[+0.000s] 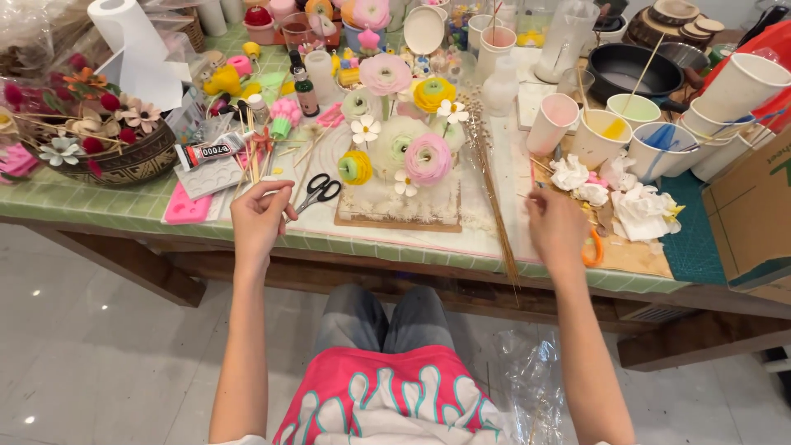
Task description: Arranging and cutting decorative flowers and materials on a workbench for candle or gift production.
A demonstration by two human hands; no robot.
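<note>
My left hand (260, 217) hovers over the front edge of the table, fingers pinched on a thin wooden stick beside black-handled scissors (318, 192). My right hand (557, 224) rests near the table edge, fingers curled; whether it holds anything is unclear. An orange loop handle (592, 250) shows just right of it. Between the hands stands a craft flower arrangement (400, 156) of pink, yellow and white blooms on a white-covered board (397, 216). Thin dried stems (493, 206) lie slanting to the right of the board.
Paper cups (597, 136) with coloured liquid and sticks stand at the right, with crumpled white tissue (641, 211) before them. A carved bowl of flowers (99, 140), a glue tube (210, 152), a pink mould (186, 208), a paper roll (132, 41) and a cardboard box (754, 214) are around.
</note>
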